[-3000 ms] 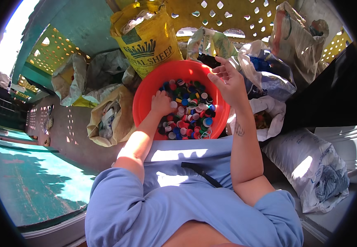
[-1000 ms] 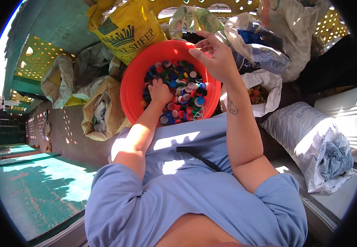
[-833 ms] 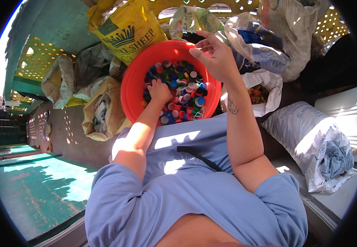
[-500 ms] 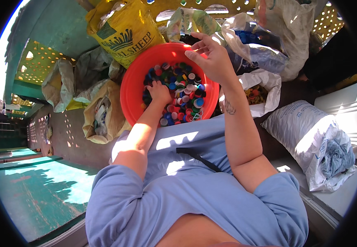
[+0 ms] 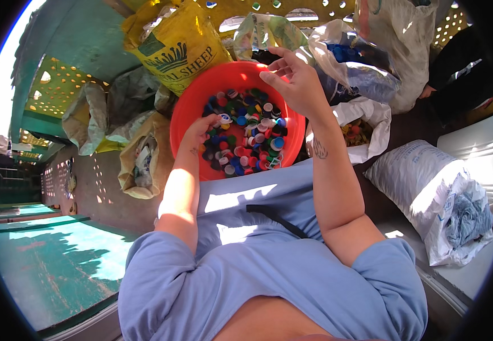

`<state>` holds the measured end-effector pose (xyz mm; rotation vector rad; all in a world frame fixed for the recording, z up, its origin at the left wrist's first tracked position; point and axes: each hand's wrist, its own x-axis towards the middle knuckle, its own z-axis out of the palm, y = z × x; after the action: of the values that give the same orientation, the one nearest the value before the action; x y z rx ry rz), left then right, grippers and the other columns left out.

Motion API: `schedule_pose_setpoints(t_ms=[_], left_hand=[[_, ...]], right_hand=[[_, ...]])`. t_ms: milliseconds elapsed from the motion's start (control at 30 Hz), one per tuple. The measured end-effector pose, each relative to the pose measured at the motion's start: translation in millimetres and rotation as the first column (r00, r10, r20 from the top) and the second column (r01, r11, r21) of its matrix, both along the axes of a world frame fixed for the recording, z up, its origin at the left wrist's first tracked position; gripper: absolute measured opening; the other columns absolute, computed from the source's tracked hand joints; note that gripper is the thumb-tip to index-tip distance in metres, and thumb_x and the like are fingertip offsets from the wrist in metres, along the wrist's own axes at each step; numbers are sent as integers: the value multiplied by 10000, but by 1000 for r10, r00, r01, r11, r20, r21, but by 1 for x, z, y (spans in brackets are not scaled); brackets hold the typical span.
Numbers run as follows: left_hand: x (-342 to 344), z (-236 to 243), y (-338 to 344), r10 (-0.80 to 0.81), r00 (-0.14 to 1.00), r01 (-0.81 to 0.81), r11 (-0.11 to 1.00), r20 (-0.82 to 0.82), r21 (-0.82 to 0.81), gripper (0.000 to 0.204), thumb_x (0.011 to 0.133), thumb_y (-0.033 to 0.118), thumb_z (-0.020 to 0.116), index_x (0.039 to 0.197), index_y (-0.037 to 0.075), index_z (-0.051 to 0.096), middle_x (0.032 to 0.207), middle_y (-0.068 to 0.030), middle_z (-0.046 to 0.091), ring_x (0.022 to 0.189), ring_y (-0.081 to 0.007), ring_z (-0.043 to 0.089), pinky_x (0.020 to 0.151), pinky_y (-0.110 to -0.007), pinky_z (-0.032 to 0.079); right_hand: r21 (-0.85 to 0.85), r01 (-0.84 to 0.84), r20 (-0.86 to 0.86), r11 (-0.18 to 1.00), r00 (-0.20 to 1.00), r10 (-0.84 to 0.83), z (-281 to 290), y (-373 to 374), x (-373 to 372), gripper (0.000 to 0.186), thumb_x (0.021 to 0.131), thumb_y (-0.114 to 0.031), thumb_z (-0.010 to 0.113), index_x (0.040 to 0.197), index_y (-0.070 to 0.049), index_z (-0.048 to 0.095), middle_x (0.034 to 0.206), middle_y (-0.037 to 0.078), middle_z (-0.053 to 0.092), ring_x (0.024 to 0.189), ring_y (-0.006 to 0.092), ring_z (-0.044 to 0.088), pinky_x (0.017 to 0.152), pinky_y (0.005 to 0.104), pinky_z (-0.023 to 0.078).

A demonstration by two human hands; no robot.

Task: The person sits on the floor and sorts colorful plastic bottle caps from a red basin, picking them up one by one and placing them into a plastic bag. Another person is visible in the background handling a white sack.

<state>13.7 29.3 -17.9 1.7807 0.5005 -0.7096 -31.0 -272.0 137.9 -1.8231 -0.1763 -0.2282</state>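
Note:
A red plastic basin (image 5: 184, 116) rests in front of my lap, with many bottle caps (image 5: 258, 125) in red, blue, green, white and black inside. Over its left side, my left hand (image 5: 201, 129) is closed, pinching a whitish bottle cap (image 5: 224, 119) between thumb and fingers. My right hand (image 5: 297, 85) hovers above the basin's far right rim. Its fingers are apart and slightly bent, and no object shows in it.
Behind the basin stand a yellow printed sack (image 5: 181, 48) and a sack with blue items (image 5: 351, 54). An open white sack (image 5: 371, 122) with yellowish pieces is at right, near a full white sack (image 5: 428, 187). A tan sack (image 5: 144, 153) stands left. Someone's dark-clothed leg (image 5: 465, 74) shows far right.
My left hand has come up out of the caps toward the basin's left rim and now holds a whitish cap. The right hand has hardly moved.

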Motion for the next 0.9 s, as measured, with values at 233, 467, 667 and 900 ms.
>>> schedule_pose_setpoints(t_ms=[233,467,667,900], left_hand=[[-5,15,4,75,997,-74,842,-20,-534,230,825,360,617,954,170,608,842,60,560,753,-78,472,659,-290,347],[15,77,37,286,957,-119,548,52,-828,329,830,350,603,1081,138,582,928,3,600,794,-150,529,633,-303,386],[127,179,75,638,690,-315,690,342,-651,294,819,392,628,957,132,628,824,34,555,723,-113,480,621,-309,368],[212,183,80,-264,765,-418,489,587,765,582,861,579,423,1217,158,608,1201,-93,575,1196,-301,450,992,-460,352]], right_hand=[[-125,-67,-31,990,997,64,-5,7,1,530,800,-249,715,1263,-70,530,996,91,634,921,182,603,802,314,488],[-180,-68,-33,981,997,63,-4,11,0,540,766,-260,725,1240,-67,552,991,137,651,908,259,629,808,356,507],[-189,-55,-30,980,998,51,-6,6,1,546,771,-271,715,1246,-64,544,989,135,647,900,253,623,805,354,506],[-199,-51,-19,979,999,48,-2,6,-1,541,776,-269,713,1246,-61,543,983,116,645,909,238,618,815,353,495]])
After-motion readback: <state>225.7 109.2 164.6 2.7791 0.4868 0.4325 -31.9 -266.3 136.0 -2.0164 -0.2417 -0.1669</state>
